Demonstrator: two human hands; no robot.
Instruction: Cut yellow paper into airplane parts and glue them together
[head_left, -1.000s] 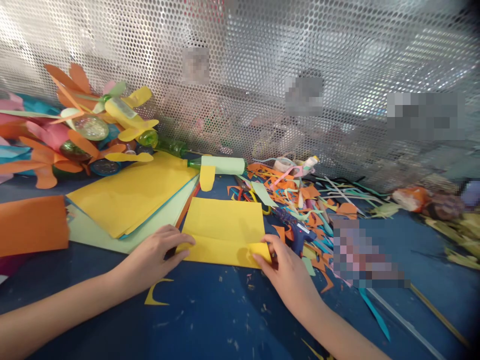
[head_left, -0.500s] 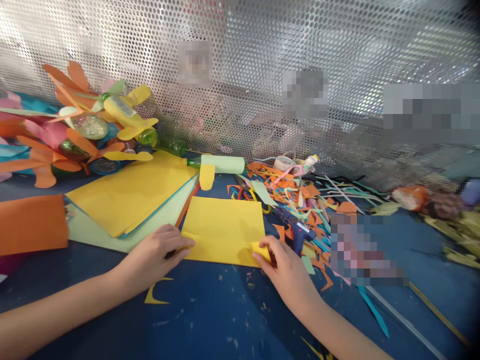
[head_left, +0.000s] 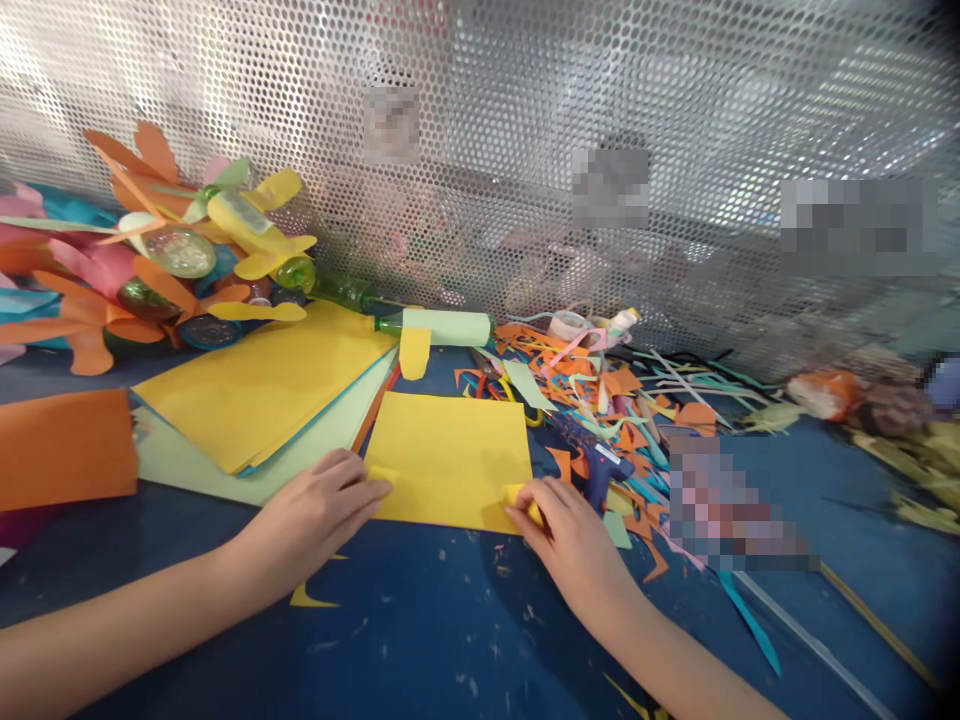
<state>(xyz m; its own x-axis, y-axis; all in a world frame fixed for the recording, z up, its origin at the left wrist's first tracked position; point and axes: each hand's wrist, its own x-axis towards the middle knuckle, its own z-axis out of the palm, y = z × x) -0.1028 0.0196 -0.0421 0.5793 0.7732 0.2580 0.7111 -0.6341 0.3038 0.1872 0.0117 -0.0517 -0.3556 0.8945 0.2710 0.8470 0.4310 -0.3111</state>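
Observation:
A yellow paper sheet [head_left: 450,455] lies flat on the dark blue table in front of me. At its left side my left hand [head_left: 337,500] is closed, fingertips pinching a bit of yellow paper. My right hand [head_left: 559,515] grips another raised bit of yellow paper over the near right corner, thumb and fingers pressed together. Whether these bits are folded parts of the sheet or separate pieces, I cannot tell. Just beyond the sheet, a yellow rounded paper piece [head_left: 414,355] leans against a green bottle wrapped in pale green paper [head_left: 446,328].
Stacked yellow paper [head_left: 277,385] and an orange sheet [head_left: 67,450] lie to the left, below paper flowers [head_left: 150,270]. Rightward are a blue glue gun [head_left: 600,470] and heaped paper scraps [head_left: 622,385]. A perforated metal wall [head_left: 487,120] stands behind; blurred patches cover some areas.
My left fingers have closed together more and shifted slightly over the yellow paper. My right hand has barely moved, its yellow bit now showing a little less. The sheet stays in place.

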